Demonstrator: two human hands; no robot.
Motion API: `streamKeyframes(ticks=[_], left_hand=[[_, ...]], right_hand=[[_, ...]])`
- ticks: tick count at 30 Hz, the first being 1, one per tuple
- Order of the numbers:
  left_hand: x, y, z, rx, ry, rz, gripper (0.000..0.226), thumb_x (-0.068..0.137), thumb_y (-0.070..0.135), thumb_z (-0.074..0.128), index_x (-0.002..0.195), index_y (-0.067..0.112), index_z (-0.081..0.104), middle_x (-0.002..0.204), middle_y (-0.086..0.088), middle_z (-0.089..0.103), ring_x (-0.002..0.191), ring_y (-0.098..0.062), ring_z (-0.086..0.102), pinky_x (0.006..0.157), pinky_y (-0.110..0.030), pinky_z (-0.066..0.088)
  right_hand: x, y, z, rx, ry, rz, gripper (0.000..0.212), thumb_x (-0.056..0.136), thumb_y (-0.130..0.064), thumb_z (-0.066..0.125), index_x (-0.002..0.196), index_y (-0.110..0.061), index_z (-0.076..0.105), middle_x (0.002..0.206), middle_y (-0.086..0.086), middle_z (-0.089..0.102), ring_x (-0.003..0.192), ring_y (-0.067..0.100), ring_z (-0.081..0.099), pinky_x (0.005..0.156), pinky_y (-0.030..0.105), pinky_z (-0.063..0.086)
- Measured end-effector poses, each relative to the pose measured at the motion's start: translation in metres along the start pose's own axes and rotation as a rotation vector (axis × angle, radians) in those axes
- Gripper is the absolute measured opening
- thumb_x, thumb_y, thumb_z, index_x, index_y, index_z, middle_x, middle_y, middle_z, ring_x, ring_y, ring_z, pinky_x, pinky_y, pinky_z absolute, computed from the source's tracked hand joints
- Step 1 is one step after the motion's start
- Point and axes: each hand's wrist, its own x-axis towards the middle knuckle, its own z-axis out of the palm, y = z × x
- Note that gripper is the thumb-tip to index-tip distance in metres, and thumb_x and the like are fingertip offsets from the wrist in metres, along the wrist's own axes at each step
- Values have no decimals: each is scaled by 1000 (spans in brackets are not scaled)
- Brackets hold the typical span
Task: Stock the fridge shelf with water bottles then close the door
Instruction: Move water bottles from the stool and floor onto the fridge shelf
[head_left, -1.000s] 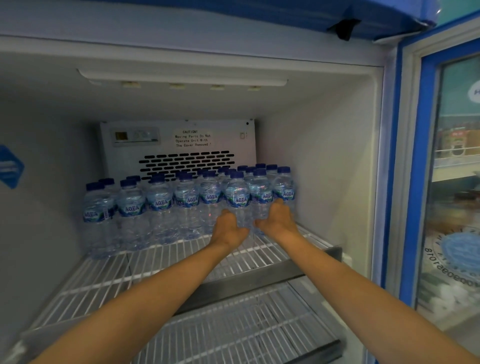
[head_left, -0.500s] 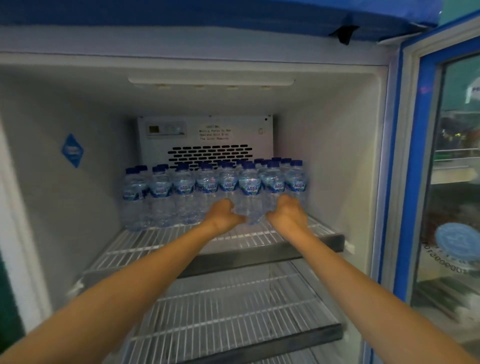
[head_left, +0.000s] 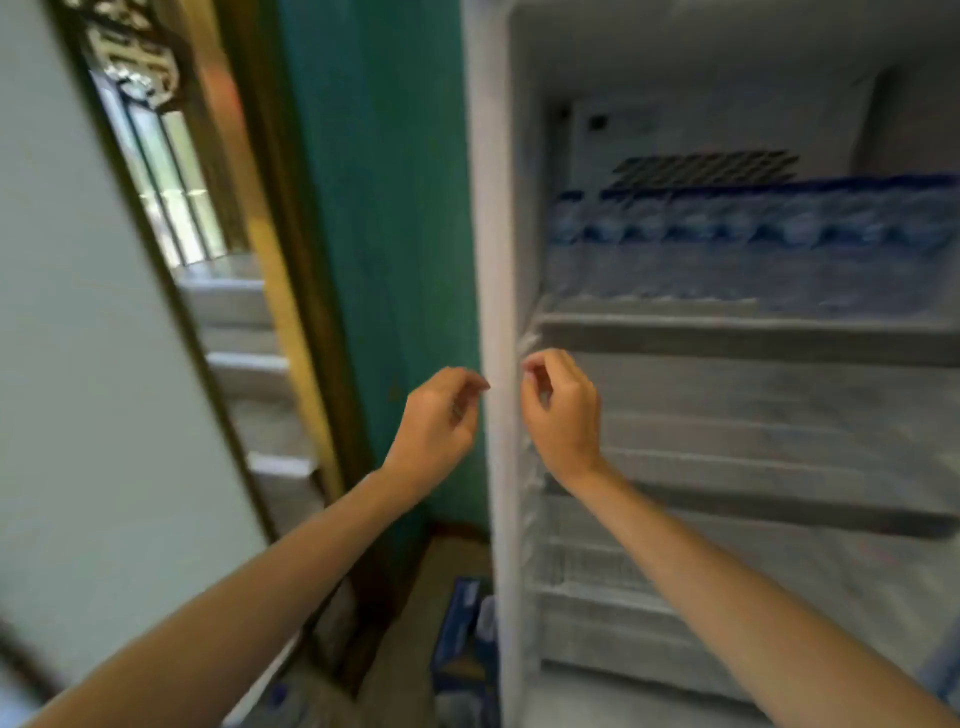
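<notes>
Left hand (head_left: 436, 415) hovering at frame centre, just left of white fridge edge (head_left: 493, 234), fingers loosely curling, holding nothing. Right hand (head_left: 563, 415) hovering just right of that edge, fingers curling likewise, thumb and forefinger nearly meeting, gripping nothing. Water bottles (head_left: 753, 249) standing in packed row on top wire shelf (head_left: 727, 332) in upper right of frame, blue caps blurring together, well apart from both hands. Lower wire shelves (head_left: 779, 509) showing beneath at right. Teal wall (head_left: 379, 208) filling centre-left. Blue carton (head_left: 460, 639) sitting on floor at bottom centre, contents too blurred to tell.
</notes>
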Motion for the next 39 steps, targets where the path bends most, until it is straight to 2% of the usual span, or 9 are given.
streamKeyframes(ticks=[3,5,10,15,19,22,25,35,39], left_hand=[[-103,-63,-40,79,-74,-230,22,80,-1,54,97,8,65,83,-7,65,71,-19,62,68,-20,47],[-171,-101,-54,139,-130,-411,23,79,-4,55,95,10,66,79,-5,65,67,-20,61,65,-14,41],[-315,-172,-85,171,-186,-880,21,75,2,53,90,9,66,87,-6,64,78,-22,59,70,-23,40],[-429,-216,-93,288,-27,-1147,29,83,-2,57,109,11,59,104,0,53,95,-19,55,84,-33,49],[-496,-233,-77,265,105,-1336,47,84,17,68,126,11,47,114,4,43,107,-16,49,90,-27,44],[-526,-249,-60,141,227,-1437,58,80,32,73,129,24,42,118,12,46,108,-5,49,89,-23,46],[-551,-268,-40,18,322,-1522,65,75,31,78,129,28,42,121,12,54,108,-5,55,86,-21,50],[-588,-299,4,-22,522,-1572,60,74,25,79,127,24,49,116,5,62,108,-10,60,90,-39,55],[-587,-302,5,-44,519,-1589,65,73,27,80,130,24,47,119,5,63,110,-10,60,91,-33,54]], right_hand=[[-101,-28,60,114,-148,153,11,84,-3,55,89,-10,62,79,3,62,69,20,59,65,30,46],[-165,-39,90,134,-313,270,12,85,-4,56,92,-12,62,81,1,61,69,18,58,64,35,50],[-294,-48,140,75,-745,410,15,88,-13,60,103,-16,59,89,-1,59,73,16,58,65,35,51],[-380,-37,204,68,-1095,478,35,88,-19,66,120,-14,53,105,-5,52,92,17,61,71,18,41],[-440,-22,263,94,-1300,618,64,79,-30,75,132,-20,41,126,0,51,109,20,56,87,30,49],[-473,-12,308,118,-1314,756,86,70,-35,81,139,-28,30,140,1,46,124,22,51,98,40,49],[-491,-9,344,219,-1280,993,97,71,-14,83,148,-17,23,149,4,39,133,24,43,103,30,39],[-528,21,401,359,-1121,1148,89,68,-1,82,143,-14,37,139,4,52,123,13,49,99,25,38],[-530,24,398,347,-1107,1163,78,69,-6,83,137,-12,46,131,4,58,118,16,55,100,29,44]])
